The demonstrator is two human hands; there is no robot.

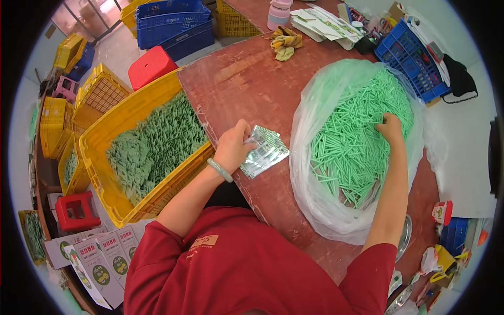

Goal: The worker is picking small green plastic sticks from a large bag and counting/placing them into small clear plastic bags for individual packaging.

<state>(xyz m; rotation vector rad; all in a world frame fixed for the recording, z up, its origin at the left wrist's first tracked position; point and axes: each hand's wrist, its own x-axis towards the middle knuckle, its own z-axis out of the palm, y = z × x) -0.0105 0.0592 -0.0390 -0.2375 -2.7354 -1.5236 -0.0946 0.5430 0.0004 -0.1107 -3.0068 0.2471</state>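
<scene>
My left hand (236, 145), with a pale bangle at its wrist, grips the edge of a small stack of clear printed plastic pouches (264, 155) at the table's left edge. Over on the right, my right hand (391, 128) reaches into a large clear plastic bag (305, 189). Short light-green sticks (350, 134) fill that bag in a loose heap. Its fingertips touch the sticks, but whether they pinch any is hidden. Left of the table, a yellow plastic crate (88, 153) holds many green packets (157, 145).
The red tabletop (236, 90) carries a crumpled yellow cloth (285, 41), a pink bottle (279, 15) and flat printed cartons (327, 25). A blue basket (413, 59) stands at the far right. Red stools (151, 67), blue crates (173, 23) and printed boxes (102, 267) surround the table.
</scene>
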